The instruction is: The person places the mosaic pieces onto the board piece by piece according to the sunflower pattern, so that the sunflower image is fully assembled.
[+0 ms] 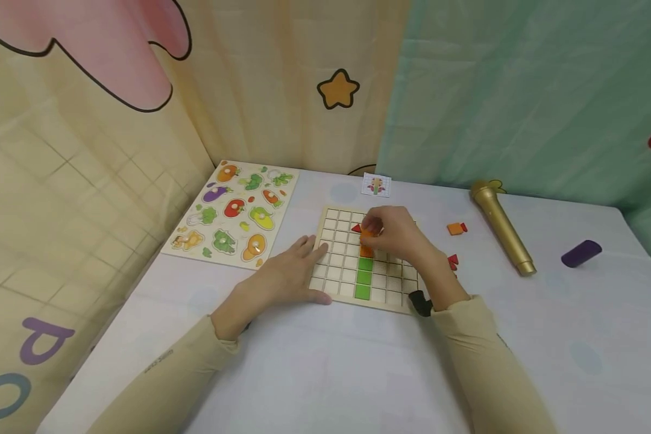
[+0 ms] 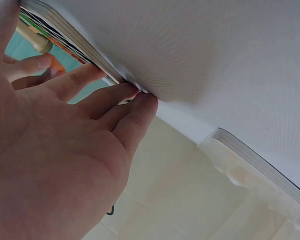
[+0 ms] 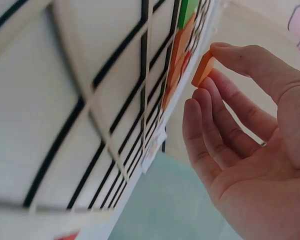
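A white grid board (image 1: 333,259) with a pale wooden frame lies in front of me. My left hand (image 1: 284,276) rests at its left edge, fingers extended and fingertips against the frame in the left wrist view. Above the board, my right hand (image 1: 393,232) pinches an orange square tile (image 3: 204,68) between thumb and index finger. Its other fingers bend loosely. A column of green tiles (image 1: 364,277) runs up from the board's near side, with orange tiles (image 3: 177,52) continuing it. Beside the column sits a red triangle (image 1: 356,228); the right hand partly hides the upper cells.
A vegetable puzzle board (image 1: 233,232) lies at left. Behind the grid is a small picture card (image 1: 376,185). To the right are a loose orange tile (image 1: 456,229), red triangles (image 1: 452,260) partly behind my forearm, a gold microphone (image 1: 501,229) and a purple cylinder (image 1: 581,253).
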The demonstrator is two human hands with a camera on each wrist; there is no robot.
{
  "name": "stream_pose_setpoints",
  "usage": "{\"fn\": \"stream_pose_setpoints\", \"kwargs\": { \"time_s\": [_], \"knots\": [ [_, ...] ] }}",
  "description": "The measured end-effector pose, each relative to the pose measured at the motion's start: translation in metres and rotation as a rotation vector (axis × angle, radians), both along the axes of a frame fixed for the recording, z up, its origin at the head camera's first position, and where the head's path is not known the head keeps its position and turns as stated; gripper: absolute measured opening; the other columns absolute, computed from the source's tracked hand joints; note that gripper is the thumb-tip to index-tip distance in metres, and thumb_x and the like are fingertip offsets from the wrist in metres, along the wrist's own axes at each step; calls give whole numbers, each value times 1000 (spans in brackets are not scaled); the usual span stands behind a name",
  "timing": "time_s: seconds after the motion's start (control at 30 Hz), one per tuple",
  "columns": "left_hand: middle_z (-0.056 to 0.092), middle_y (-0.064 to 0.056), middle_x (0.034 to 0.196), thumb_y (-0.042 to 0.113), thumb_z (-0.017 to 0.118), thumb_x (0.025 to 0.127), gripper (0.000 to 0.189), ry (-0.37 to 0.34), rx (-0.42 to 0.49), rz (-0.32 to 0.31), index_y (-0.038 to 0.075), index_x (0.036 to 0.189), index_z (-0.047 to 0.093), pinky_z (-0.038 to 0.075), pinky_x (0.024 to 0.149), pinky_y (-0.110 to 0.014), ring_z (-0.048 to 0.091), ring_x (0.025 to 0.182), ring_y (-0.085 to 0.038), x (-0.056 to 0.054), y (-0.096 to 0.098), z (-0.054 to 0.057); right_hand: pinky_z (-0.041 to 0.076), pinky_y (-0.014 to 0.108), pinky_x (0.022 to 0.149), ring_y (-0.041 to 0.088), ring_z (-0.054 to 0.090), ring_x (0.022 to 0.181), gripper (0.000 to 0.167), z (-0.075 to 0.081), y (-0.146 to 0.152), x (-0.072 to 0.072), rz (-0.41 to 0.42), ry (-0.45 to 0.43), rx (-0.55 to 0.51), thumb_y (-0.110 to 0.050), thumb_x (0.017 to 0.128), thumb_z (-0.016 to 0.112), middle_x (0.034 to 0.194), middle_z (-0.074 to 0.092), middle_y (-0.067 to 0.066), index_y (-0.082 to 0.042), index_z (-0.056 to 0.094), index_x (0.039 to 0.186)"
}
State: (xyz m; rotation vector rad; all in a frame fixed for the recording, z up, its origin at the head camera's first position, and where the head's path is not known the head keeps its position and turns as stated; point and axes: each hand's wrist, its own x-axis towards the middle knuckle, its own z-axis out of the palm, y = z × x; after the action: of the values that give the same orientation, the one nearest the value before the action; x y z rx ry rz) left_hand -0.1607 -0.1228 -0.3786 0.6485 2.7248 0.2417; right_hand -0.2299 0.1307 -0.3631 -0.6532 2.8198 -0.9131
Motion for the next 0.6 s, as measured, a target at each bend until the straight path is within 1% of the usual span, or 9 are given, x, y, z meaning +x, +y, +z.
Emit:
{"fn": "stream_pose_setpoints", "kwargs": {
  "time_s": [0.07,0.2,0.37,0.6],
  "knots": [
    [16,-17,176,71,76,84,113,6,1,-2,16,169,25,36,124,-54,14,164,-35,0,0,-1,57,41,88,26,65,92,21,-3,-8,-3,28,-1,-2,-11,88,83,98,73,10,-3,75,106],
    [16,-17,176,71,75,84,113,6,0,-2,16,169,25,36,124,-54,14,164,-35,0,1,-2,57,41,92,26,64,95,22,-7,-18,-8,56,-18,18,-10,88,84,101,73,10,-3,74,107],
    [15,-17,176,72,75,85,113,8,-6,-3,16,169,25,37,124,-54,14,164,-34,-1,2,-3,58,42,93,26,64,96,20,-10,-21,-10,47,-29,43,-9,90,83,102,73,10,-4,74,107],
    [15,-17,176,71,75,85,113,6,-20,5,16,169,24,37,124,-54,14,164,-35,0,1,-1,58,40,91,26,64,93,18,-11,-23,-11,47,-24,38,-7,90,83,100,73,9,-5,75,106]
  ]
}}
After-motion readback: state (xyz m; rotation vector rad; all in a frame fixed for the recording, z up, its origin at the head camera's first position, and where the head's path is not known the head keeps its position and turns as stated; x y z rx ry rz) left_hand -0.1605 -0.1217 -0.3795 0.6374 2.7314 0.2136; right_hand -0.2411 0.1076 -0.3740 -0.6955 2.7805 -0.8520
